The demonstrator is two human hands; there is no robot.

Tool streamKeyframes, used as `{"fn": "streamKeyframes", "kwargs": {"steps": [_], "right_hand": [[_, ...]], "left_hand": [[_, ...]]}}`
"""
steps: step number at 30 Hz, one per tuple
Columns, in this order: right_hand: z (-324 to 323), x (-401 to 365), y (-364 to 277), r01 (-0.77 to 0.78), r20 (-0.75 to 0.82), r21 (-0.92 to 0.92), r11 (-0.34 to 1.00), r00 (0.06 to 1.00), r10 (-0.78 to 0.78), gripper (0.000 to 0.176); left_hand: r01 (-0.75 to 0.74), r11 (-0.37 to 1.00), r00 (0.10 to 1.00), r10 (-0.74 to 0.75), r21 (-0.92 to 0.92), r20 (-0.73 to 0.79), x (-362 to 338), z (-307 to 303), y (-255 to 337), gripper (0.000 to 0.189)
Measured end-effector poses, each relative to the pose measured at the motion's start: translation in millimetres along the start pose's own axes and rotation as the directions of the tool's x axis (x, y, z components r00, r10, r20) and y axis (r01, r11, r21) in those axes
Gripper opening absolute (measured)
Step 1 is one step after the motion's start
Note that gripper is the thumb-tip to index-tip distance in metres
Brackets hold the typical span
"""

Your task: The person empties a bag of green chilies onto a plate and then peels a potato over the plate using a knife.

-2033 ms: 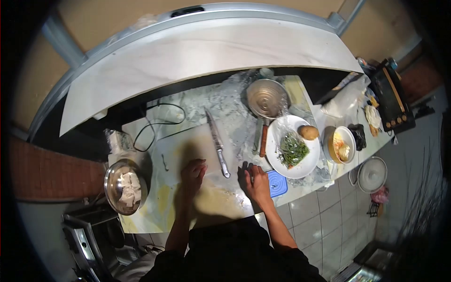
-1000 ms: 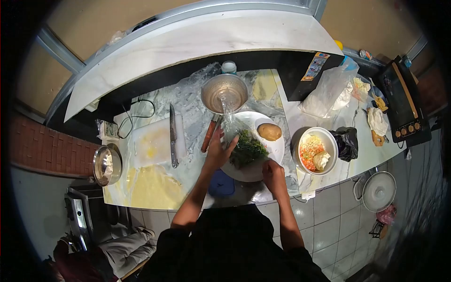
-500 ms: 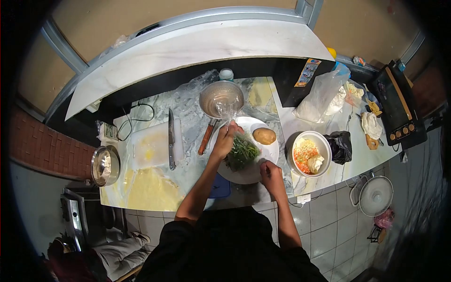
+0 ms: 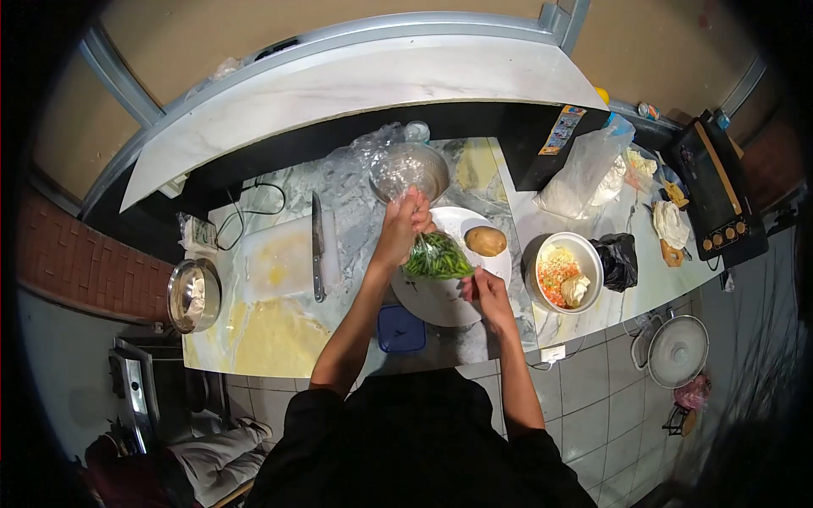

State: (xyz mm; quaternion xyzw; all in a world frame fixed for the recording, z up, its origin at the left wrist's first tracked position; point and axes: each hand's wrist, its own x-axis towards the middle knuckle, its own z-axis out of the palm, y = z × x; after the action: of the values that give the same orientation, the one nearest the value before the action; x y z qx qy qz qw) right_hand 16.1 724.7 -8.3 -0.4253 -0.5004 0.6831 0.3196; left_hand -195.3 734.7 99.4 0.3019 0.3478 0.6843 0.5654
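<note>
My left hand (image 4: 405, 225) is closed around the gathered neck of a clear plastic bag of chopped greens (image 4: 438, 257). The bag is held above a white plate (image 4: 434, 309). At the bag's lower right corner, the fingers of my right hand (image 4: 490, 296) are pinched on the plastic. A whole potato (image 4: 486, 241) lies on the plate, just right of the bag, and small green bits are scattered there too. Behind my left hand stands a metal saucepan (image 4: 415, 169), its handle now hidden by my hand and arm.
Left lie a knife (image 4: 318, 254) and a white cutting board (image 4: 277, 261). A bowl of chopped vegetables (image 4: 543, 269) stands right, beside a black bag (image 4: 616, 262). A blue lid (image 4: 400, 330) lies at the near edge. A metal bowl (image 4: 210, 296) stands far left. Another person's legs (image 4: 222, 470) show lower left.
The bag of greens has been lifted and pulled taut over the plate. My left hand has risen slightly, and my right hand has moved up to the bag's corner. The blue lid shows more fully.
</note>
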Motion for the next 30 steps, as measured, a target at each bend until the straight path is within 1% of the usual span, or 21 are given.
{"fn": "streamKeyframes", "kwargs": {"steps": [1, 3, 7, 8, 9, 11, 13, 16, 18, 19, 20, 21, 22, 23, 24, 25, 26, 27, 28, 29, 30], "right_hand": [[4, 2, -5, -0.002, 0.001, -0.002, 1.000, 1.000, 0.002, 0.043], [8, 5, -14, -0.348, 0.147, 0.365, 0.864, 0.938, 0.315, 0.053], [22, 4, -26, -0.524, 0.512, 0.496, 0.693, 0.821, 0.253, 0.081], [31, 4, -39, -0.589, 0.502, 0.399, 0.703, 0.781, 0.370, 0.088], [35, 2, -38, -0.588, 0.500, 0.400, 0.703, 0.783, 0.370, 0.088], [41, -2, -31, -0.750, 0.722, 0.502, 0.429, 0.637, 0.269, 0.088], [44, 1, -17, -0.710, 0.696, 0.559, 0.429, 0.683, 0.223, 0.085], [42, 3, -13, -0.559, 0.571, 0.649, 0.516, 0.806, 0.155, 0.079], [41, 2, -17, -0.304, 0.179, 0.571, 0.762, 0.953, 0.246, 0.062], [42, -3, -23, -0.305, 0.180, 0.571, 0.763, 0.952, 0.246, 0.062], [43, -9, -28, 0.223, -0.217, 0.131, 0.966, 0.957, -0.192, 0.050], [44, -15, -36, 0.534, -0.308, -0.460, 0.709, 0.653, -0.692, 0.049], [35, -20, -45, 0.651, 0.033, -0.657, 0.380, 0.528, -0.848, 0.060], [37, -33, -49, 0.691, 0.047, -0.602, 0.401, 0.532, -0.846, 0.048], [42, -35, -35, 0.768, -0.164, -0.347, 0.539, 0.516, -0.841, 0.041], [45, -30, -20, 0.814, -0.359, -0.053, 0.578, 0.524, -0.772, 0.035], [39, -24, -8, 0.817, -0.358, -0.056, 0.574, 0.520, -0.775, 0.035], [28, -20, 3, 0.603, -0.422, 0.221, 0.766, 0.768, -0.483, 0.032], [18, -13, 15, 0.311, -0.373, 0.492, 0.813, 0.919, -0.126, 0.035], [7, -4, 28, -0.028, -0.100, 0.601, 0.799, 0.989, 0.110, 0.048], [15, -4, 26, -0.108, -0.012, 0.577, 0.809, 0.990, 0.140, 0.056]], "left_hand": [[0.000, 1.000, 1.000, 0.000, -0.002, -0.002, 0, 3, 2, 0.030], [0.096, 0.994, 0.993, -0.092, -0.053, 0.079, 0, 11, 4, 0.027], [0.192, 0.973, 0.971, -0.170, -0.128, 0.169, 0, 20, 1, 0.027], [0.206, 0.970, 0.967, -0.182, -0.131, 0.176, 0, 21, -2, 0.027], [0.207, 0.970, 0.967, -0.182, -0.131, 0.178, -1, 23, -4, 0.027], [0.224, 0.971, 0.967, -0.212, -0.079, 0.140, -2, 27, -6, 0.027], [0.231, 0.970, 0.962, -0.216, -0.076, 0.168, -3, 26, -10, 0.027], [0.204, 0.979, 0.974, -0.202, -0.014, 0.102, -3, 21, -15, 0.028], [0.061, 0.989, 0.993, -0.074, 0.133, 0.096, 2, 12, -19, 0.028], [0.060, 0.989, 0.993, -0.073, 0.133, 0.095, 4, 7, -27, 0.028], [0.022, 0.982, 1.000, -0.021, 0.189, -0.006, 6, 3, -36, 0.027], [-0.010, 0.969, 0.994, 0.036, 0.249, -0.103, 8, 1, -40, 0.027], [-0.011, 0.968, 0.994, 0.038, 0.250, -0.101, 9, 3, -36, 0.027], [0.016, 0.998, 0.990, -0.007, 0.058, -0.144, 9, 5, -31, 0.027], [0.037, 0.990, 0.982, -0.062, -0.138, -0.177, 8, 8, -25, 0.026], [0.038, 0.990, 0.983, -0.062, -0.138, -0.171, 6, 12, -20, 0.026], [0.079, 0.989, 0.990, -0.093, -0.128, -0.107, 3, 15, -14, 0.026], [0.119, 0.986, 0.991, -0.125, -0.115, -0.046, -1, 17, -10, 0.025], [0.159, 0.981, 0.987, -0.161, -0.113, -0.008, -3, 16, -8, 0.025], [0.161, 0.981, 0.987, -0.163, -0.111, -0.008, -4, 17, -6, 0.025], [0.208, 0.967, 0.978, -0.206, -0.148, 0.032, -5, 18, -4, 0.025]]}}
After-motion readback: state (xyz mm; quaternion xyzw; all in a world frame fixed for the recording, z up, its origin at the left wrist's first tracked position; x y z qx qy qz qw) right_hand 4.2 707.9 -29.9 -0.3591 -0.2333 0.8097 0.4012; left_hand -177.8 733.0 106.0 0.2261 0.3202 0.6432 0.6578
